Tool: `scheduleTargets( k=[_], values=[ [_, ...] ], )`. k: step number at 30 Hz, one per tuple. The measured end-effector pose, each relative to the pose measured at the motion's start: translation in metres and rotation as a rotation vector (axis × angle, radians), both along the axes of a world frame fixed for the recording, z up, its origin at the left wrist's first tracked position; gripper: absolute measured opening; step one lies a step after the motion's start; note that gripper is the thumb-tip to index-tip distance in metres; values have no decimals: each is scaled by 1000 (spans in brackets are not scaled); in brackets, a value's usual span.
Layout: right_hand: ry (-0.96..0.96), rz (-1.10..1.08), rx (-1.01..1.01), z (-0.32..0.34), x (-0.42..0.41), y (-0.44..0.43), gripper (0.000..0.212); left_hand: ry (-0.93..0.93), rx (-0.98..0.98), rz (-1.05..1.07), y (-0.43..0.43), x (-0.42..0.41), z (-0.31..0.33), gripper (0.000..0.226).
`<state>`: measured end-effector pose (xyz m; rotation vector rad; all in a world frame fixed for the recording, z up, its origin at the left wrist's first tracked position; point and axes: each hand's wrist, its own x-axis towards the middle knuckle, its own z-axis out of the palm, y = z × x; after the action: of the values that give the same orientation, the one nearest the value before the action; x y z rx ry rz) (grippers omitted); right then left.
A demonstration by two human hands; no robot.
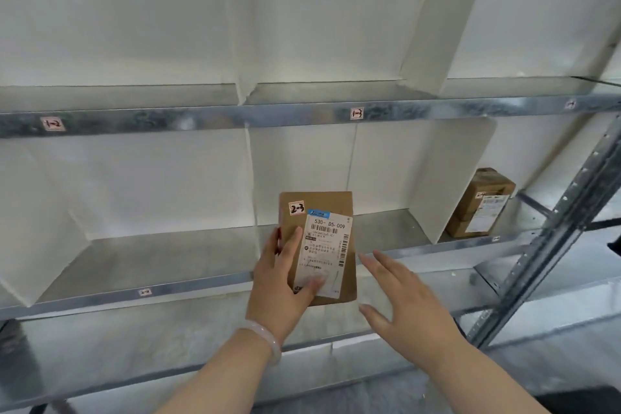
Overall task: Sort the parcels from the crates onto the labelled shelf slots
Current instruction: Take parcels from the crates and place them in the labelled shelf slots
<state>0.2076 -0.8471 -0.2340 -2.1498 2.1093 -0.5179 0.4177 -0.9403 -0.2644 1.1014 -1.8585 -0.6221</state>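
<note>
Parcel (336, 292), a flat brown cardboard one, is held upright in the air in front of the middle shelf (168, 259), its lower part overlapping the shelf's front rail, so it is not yet set down. It carries a handwritten sticker (297, 208) reading 2-3 and a printed shipping label (327, 245). The left hand (282, 282) is clamped on its lower left corner, with some fingers laid across the front and others going behind the edge. The right hand (410, 299) hangs just to the parcel's right with fingers straight and spread, holding nothing; whether a fingertip brushes the edge I cannot tell. The rail above bears tags 1-2 (53, 124) and 1-3 (356, 113), and the lower rail a tag 2-2 (145, 291) off to the left. That suggests the bay straight behind the parcel, under 1-3 and closed on the right by a white divider (447, 185), is slot 2-3, though its own tag is hidden. Another parcel (480, 205) already stands in the bay beyond that divider. The step in hand looks like matching sticker to slot, just ahead of placing. The next move calls for pushing the parcel forward over the rail, keeping left of the divider, lowering it onto the shelf floor and only then letting go, the free hand steadying it if it tips
</note>
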Motion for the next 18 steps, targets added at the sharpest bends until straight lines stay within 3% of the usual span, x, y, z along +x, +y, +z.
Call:
scheduleTargets(
  k=[8, 18],
  values=[
    [-56, -8, 69, -38, -20, -66, 65, -39, 20, -48, -86, -26, -34, 94],
    [-107, 78, 153, -57, -52, -133, 53, -144, -24, 91, -157, -52, -65, 101]
  ],
)
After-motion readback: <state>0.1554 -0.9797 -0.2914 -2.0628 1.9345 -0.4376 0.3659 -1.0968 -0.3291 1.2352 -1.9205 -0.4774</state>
